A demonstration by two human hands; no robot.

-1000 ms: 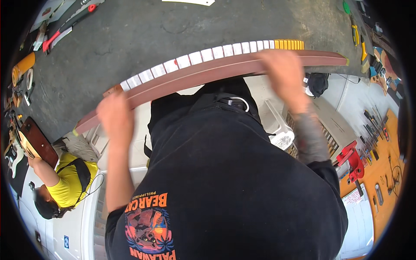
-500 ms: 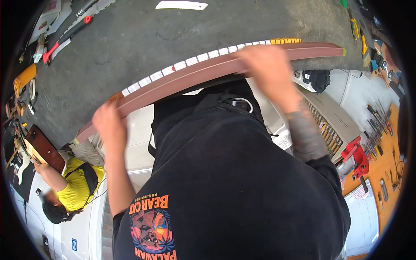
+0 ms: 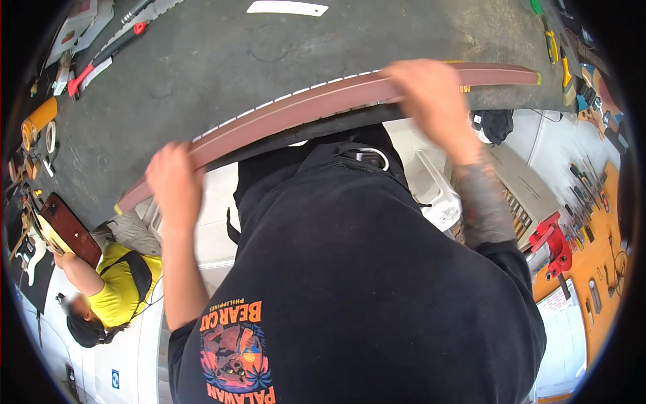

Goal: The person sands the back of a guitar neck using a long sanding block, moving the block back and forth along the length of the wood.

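A long reddish-brown bar (image 3: 289, 113) with yellow-green ends stretches across the near edge of the dark workbench. My left hand (image 3: 175, 174) is wrapped round it near its left end, slightly blurred by motion. Farther right, my right hand (image 3: 431, 91) grips the same bar from above, its fingertips partly hidden. Under the bar lies a row of small pieces; a thin line of white pieces (image 3: 269, 101) shows along its far side, and some yellow pieces (image 3: 465, 88) show near the right end. The bar covers most of that row.
A white saw blade (image 3: 287, 7) lies far on the bench. At the left are a red-handled tool (image 3: 81, 79) and an orange roll (image 3: 39, 120); yellow-handled pliers (image 3: 565, 67) lie at the right. A person in yellow (image 3: 131, 289) works at left, holding a brown guitar body (image 3: 70, 225).
Both hands have shifted the bar away from me and a little to the right. It now covers most of the white and yellow pieces that showed beyond it before.
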